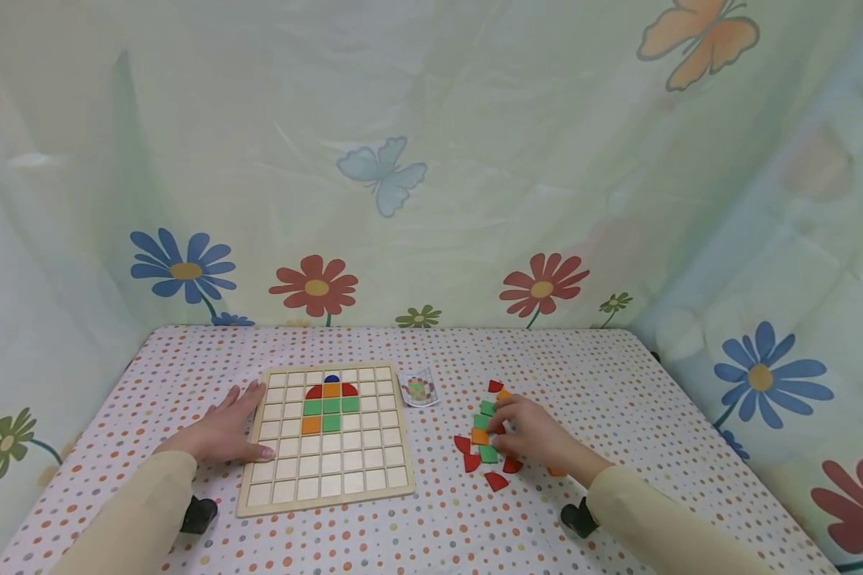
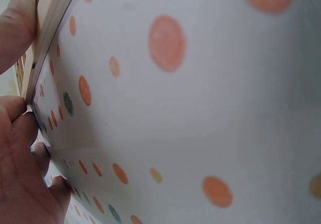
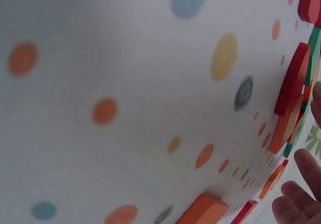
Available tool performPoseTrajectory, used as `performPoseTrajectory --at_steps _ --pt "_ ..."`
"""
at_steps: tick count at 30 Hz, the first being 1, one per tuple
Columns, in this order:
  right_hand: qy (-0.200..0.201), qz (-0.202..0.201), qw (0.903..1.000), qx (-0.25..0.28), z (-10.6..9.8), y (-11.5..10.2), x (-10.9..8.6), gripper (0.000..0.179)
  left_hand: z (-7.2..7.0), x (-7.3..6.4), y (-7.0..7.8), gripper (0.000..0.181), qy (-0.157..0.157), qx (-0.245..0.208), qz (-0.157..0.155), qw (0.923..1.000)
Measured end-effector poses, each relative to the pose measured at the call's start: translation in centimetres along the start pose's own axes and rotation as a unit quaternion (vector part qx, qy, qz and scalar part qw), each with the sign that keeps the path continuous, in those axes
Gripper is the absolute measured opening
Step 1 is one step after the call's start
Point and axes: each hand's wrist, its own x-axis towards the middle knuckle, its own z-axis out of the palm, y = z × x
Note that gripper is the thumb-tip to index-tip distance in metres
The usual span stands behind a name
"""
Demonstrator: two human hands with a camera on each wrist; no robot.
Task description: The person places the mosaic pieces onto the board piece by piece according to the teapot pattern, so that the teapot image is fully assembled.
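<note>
The left hand (image 1: 226,427), fingers spread and thumb over the rim, rested at the left edge of the pale wooden grid board (image 1: 352,483). To its right, past a small white printed card (image 1: 419,389), the loose, flat red, orange and green pieces (image 1: 488,454) lay scattered from far to near, mostly under and just left of the right hand (image 1: 528,431), the nearer one; its fingers were bent, but whether they pinched any piece, I could not tell.
</note>
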Motion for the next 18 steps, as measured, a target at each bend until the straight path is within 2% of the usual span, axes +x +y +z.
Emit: performPoseTrajectory --at_steps 13,18 --pt "0.000 -0.007 0.9997 -0.025 0.35 -0.50 0.27 0.012 -0.13 -0.15 0.26 0.119 0.002 -0.003 -0.002 1.0000" --pt "0.008 -0.018 0.9985 -0.051 0.67 -0.56 0.49 0.012 -0.12 -0.18 0.15 0.118 0.003 -0.005 0.002 1.0000"
